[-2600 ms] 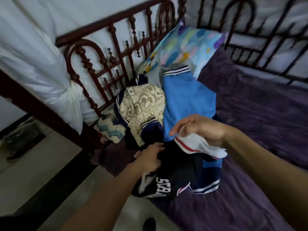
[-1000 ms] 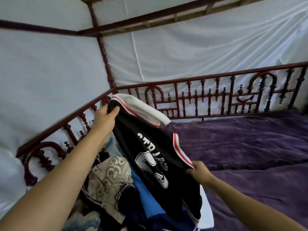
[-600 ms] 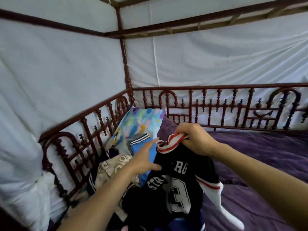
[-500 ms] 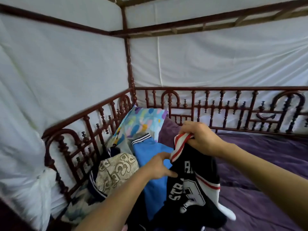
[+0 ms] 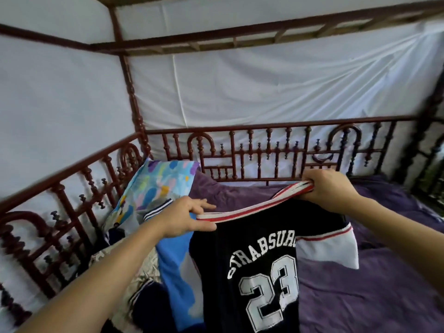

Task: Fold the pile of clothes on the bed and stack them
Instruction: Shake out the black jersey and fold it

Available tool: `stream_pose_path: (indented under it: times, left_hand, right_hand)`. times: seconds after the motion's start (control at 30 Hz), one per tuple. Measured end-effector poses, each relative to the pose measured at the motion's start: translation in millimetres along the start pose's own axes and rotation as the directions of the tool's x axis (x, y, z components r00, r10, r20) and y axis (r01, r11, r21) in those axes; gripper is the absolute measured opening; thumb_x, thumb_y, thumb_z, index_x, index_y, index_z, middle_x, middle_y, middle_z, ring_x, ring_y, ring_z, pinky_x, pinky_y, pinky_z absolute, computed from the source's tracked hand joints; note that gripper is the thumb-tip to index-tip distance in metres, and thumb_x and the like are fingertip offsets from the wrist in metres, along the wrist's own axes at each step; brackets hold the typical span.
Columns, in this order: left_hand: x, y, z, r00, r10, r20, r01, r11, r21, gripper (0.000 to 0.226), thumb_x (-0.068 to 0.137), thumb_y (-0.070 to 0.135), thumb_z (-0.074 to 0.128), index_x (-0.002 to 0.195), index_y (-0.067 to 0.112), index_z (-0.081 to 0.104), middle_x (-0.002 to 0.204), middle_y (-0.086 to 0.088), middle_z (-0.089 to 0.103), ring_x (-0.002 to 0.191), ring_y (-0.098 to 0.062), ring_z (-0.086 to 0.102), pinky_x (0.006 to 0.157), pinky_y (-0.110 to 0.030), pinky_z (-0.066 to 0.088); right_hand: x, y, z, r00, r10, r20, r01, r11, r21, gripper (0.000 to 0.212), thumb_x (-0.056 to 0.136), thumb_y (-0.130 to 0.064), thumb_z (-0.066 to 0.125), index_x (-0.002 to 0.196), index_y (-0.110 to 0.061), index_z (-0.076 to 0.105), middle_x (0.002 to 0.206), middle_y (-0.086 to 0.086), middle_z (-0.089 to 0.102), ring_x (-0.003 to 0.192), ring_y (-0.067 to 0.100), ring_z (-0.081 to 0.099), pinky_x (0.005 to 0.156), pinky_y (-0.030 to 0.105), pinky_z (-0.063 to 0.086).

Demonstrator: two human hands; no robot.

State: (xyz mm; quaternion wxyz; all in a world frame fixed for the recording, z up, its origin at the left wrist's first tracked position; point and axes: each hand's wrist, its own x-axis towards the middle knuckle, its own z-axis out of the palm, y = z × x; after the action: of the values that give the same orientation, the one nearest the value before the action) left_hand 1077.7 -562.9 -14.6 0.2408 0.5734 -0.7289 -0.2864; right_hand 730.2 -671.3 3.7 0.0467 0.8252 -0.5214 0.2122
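Observation:
A black jersey (image 5: 252, 255) with white lettering, the number 23 and white sleeves hangs in the air over the bed. My right hand (image 5: 326, 188) grips the red-and-white collar band at its right end. My left hand (image 5: 189, 217) pinches the same band at its left end, fingers partly extended. The collar is stretched between both hands. Below left lies the pile of clothes: a blue garment (image 5: 175, 272), a beige patterned one (image 5: 141, 267) and dark pieces (image 5: 149, 301).
A purple blanket (image 5: 372, 284) covers the bed to the right. A colourful pillow (image 5: 158, 186) leans in the far left corner. Dark red railings (image 5: 264, 150) run along the back and left sides, with white netting behind them.
The jersey has been lifted off the pile and turned. My hands have moved apart along the collar, spreading it so the number 23 faces me.

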Motion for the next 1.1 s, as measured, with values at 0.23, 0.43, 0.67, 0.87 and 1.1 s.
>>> stream_pose_path:
  times: [0.23,0.43,0.67,0.87,1.1]
  left_hand:
    - [22,24,23,0.999,-0.019,0.037,0.035,0.877,-0.479,0.023,0.072,-0.003,0.077,0.09,-0.004,0.063,0.085,-0.011,0.066,0.084,-0.021,0.062,0.074,-0.025,0.054]
    - [37,-3,-17,0.992,-0.052,-0.116,0.023,0.971,-0.238,0.051,0.064,0.006,0.087,0.104,0.021,0.06,0.101,-0.002,0.07,0.095,-0.006,0.065,0.086,-0.022,0.052]
    - [38,-55,-43,0.998,-0.054,-0.019,0.053,0.996,-0.073,0.032,0.064,0.008,0.087,0.086,0.022,0.069,0.078,0.022,0.072,0.079,0.009,0.065,0.079,-0.018,0.055]
    - [52,-72,-65,0.98,0.026,-0.2,-0.072,0.972,-0.225,0.053,0.05,0.037,0.09,0.086,0.01,0.063,0.083,-0.009,0.071,0.069,-0.009,0.068,0.064,-0.027,0.057]
    - [53,-74,-126,0.986,0.09,0.142,-0.071,0.989,-0.133,0.046,0.058,0.037,0.09,0.09,0.01,0.073,0.081,-0.008,0.072,0.073,-0.018,0.066,0.07,-0.028,0.05]
  right_hand:
    - [22,31,2,0.979,0.203,-0.034,-0.168,0.88,0.444,0.028,0.071,-0.021,0.082,0.066,-0.021,0.054,0.063,-0.006,0.057,0.062,0.014,0.053,0.056,0.029,0.039]
    - [23,18,1,0.946,0.236,-0.22,-0.146,0.921,0.362,0.033,0.073,-0.016,0.079,0.103,-0.022,0.065,0.1,0.0,0.066,0.091,0.019,0.061,0.08,0.031,0.047]
    - [16,-27,4,0.946,0.181,-0.269,-0.169,0.983,0.068,0.03,0.071,-0.038,0.078,0.089,-0.016,0.068,0.081,0.005,0.066,0.079,0.03,0.062,0.068,0.037,0.05]
    - [0,-38,31,0.911,0.411,0.043,-0.375,0.779,0.502,0.024,0.065,-0.009,0.084,0.069,-0.012,0.061,0.062,-0.005,0.059,0.06,0.011,0.053,0.055,0.024,0.044]
    - [-36,-75,11,0.948,0.194,0.252,-0.309,0.745,0.591,0.035,0.061,-0.027,0.091,0.076,-0.015,0.061,0.06,-0.009,0.059,0.056,0.002,0.051,0.054,0.017,0.042]
